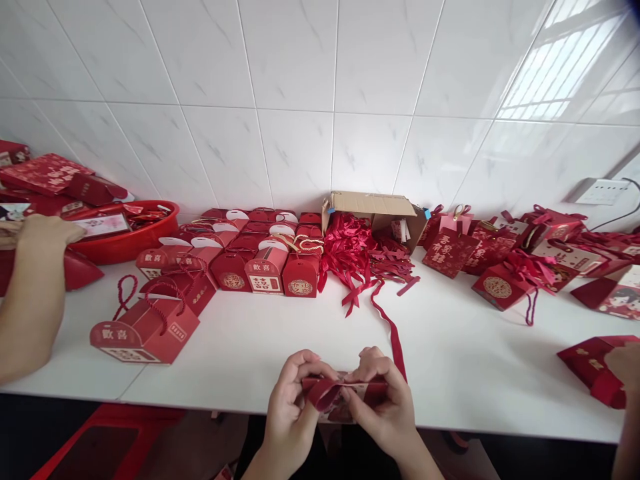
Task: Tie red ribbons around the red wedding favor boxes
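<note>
Two hands, both ours, work at the near edge of a smooth white table (465,367): our left hand (294,403) & our right hand (384,400), fingers bent in, thumbs drawn close, so each leaves only a narrow pinch. Held btwn them is a small red-and-pale printed card box (337,415), partly hidden by our fingers; a dark-red flat ribbon loop (324,395) sits at its top, just beside our L thumb. L hand has the left side of the box, close by the loop; R hand has the right side, w/ thumb near the middle. We can't tell how the loop is fixed.

Handling, as we judge it: box v. light, thin card, fairly stiff along folds but easy to dent mid-panel, so we'd take it by the folded edges, fingertips only. Loop looks soft & limp, prob. a bit slippery; best pinched close to its base.

Just beyond our R fingers lies a long dark-red ribbon strip (389,320); near end's hidden, so no telling if it's joined to the loop. Farther ahead of both hands: a heap of glossy crimson ribbons (347,247) by an open brown cardboard carton (370,202), w/ rows of red card boxes (233,270) ahead & left of our L hand.
</note>
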`<state>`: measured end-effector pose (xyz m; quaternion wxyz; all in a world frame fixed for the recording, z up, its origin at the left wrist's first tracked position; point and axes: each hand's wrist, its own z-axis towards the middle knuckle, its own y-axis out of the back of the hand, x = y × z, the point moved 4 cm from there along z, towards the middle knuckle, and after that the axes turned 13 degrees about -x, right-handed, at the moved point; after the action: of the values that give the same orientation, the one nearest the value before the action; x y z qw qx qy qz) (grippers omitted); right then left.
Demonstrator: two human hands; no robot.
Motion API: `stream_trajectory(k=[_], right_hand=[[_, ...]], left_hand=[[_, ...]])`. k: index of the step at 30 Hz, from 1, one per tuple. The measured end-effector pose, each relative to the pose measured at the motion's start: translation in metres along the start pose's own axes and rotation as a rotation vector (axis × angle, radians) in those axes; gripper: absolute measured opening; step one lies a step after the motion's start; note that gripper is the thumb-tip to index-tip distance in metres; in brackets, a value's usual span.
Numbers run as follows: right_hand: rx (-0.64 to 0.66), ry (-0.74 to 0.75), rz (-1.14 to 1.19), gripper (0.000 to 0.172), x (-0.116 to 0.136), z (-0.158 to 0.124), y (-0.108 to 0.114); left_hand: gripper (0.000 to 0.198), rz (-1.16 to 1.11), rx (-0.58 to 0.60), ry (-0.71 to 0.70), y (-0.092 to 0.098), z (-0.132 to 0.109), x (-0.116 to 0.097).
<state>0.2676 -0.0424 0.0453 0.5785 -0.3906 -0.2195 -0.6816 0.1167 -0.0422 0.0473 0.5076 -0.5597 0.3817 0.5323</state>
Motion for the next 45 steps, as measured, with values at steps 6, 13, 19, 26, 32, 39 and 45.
stream_trajectory(k=[6,13,19,26,32,39,45], right_hand=[[0.263,0.036,-0.252,0.028,0.014,0.017,0.004],[0.45,0.106,-0.576,0.015,0.039,0.036,0.001],[0.476,0.221,-0.712,0.021,0.045,0.039,0.001],[0.039,0.166,-0.903,0.013,0.014,0.102,0.107],[-0.483,-0.08,-1.179,0.032,-0.026,0.184,0.234],[-0.749,0.093,-1.179,0.048,-0.032,0.174,0.24],[-0.361,0.347,-0.897,0.029,-0.047,0.168,0.127]], left_hand=[[0.036,0.019,0.13,-0.12,0.002,0.004,0.009],[0.039,-0.029,0.121,-0.114,-0.003,0.002,0.005],[0.042,-0.031,0.013,-0.059,-0.003,-0.006,0.008],[0.038,0.096,-0.046,-0.153,0.026,0.008,0.029],[0.037,0.15,-0.176,-0.129,0.043,0.009,0.039],[0.03,0.263,-0.208,-0.182,0.051,0.019,0.046],[0.026,0.624,-0.109,-0.366,0.065,0.033,0.064]])
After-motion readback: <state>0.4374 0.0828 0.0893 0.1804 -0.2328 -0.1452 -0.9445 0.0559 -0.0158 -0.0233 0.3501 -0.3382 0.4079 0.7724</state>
